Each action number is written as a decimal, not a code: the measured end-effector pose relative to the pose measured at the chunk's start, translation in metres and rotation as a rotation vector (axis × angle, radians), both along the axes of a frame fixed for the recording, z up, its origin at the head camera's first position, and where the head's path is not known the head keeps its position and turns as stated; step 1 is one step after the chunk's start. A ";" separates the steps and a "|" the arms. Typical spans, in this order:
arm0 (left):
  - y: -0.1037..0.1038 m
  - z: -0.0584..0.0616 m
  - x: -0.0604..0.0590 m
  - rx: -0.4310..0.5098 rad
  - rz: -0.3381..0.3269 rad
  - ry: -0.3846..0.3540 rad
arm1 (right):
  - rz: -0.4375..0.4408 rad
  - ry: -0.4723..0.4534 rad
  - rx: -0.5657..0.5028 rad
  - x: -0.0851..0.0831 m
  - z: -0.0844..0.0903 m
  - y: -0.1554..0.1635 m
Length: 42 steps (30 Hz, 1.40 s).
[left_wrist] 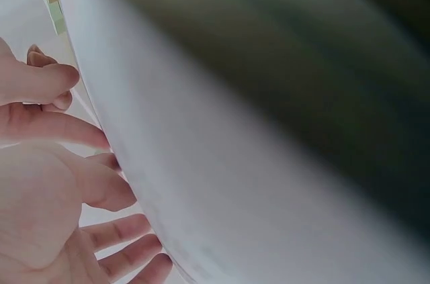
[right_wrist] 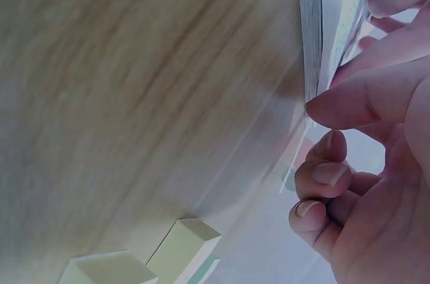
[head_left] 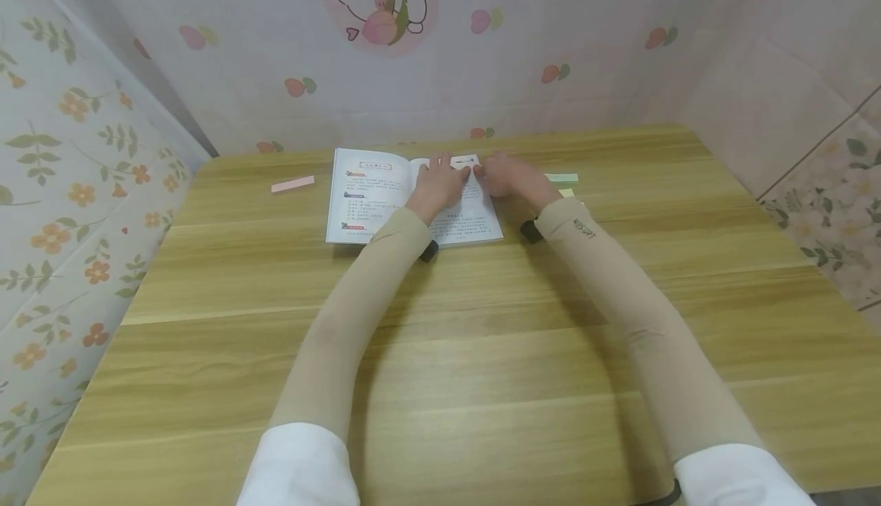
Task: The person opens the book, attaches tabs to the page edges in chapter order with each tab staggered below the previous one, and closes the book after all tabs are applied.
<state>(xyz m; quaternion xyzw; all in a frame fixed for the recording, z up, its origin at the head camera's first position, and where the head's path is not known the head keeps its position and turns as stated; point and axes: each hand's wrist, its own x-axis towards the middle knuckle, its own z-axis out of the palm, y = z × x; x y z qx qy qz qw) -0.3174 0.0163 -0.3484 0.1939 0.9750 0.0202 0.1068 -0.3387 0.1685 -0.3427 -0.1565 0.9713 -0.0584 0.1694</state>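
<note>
An open book (head_left: pixel 368 192) with printed pages lies toward the back of the table. My left hand (head_left: pixel 440 183) rests on its right page, fingers fairly straight and spread. At that page's upper right edge is my right hand (head_left: pixel 511 175), its thumb and index finger pinching the page edge. The right wrist view shows its thumb (right_wrist: pixel 342 104) against the edge of the book (right_wrist: pixel 310 29), the other fingers curled inward. Both hands' fingertips nearly meet near the upper corner. The left wrist view is mostly filled by a blurred pale page (left_wrist: pixel 175 129).
A pink strip (head_left: pixel 292 184) lies left of the book on the wood-patterned table (head_left: pixel 468 353). Right of it, partly behind the right forearm, are a green strip (head_left: pixel 564 178) and yellow pieces (right_wrist: pixel 185 247). A patterned curtain (head_left: pixel 440 70) hangs behind the table.
</note>
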 end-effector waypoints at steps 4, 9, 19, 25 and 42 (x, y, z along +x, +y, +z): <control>0.000 0.001 0.000 -0.019 -0.008 -0.014 | 0.017 0.004 0.001 0.001 0.002 0.002; 0.000 0.002 0.000 -0.034 -0.015 -0.022 | 0.047 0.005 0.005 0.001 0.004 0.006; -0.001 0.003 0.000 -0.038 -0.022 -0.024 | 0.041 -0.011 -0.026 0.003 0.004 0.012; -0.003 0.003 0.001 -0.028 -0.034 -0.035 | 0.034 -0.038 -0.045 0.002 0.003 0.016; -0.013 0.022 0.002 0.187 0.009 -0.015 | 0.024 0.066 -0.232 0.003 0.015 0.013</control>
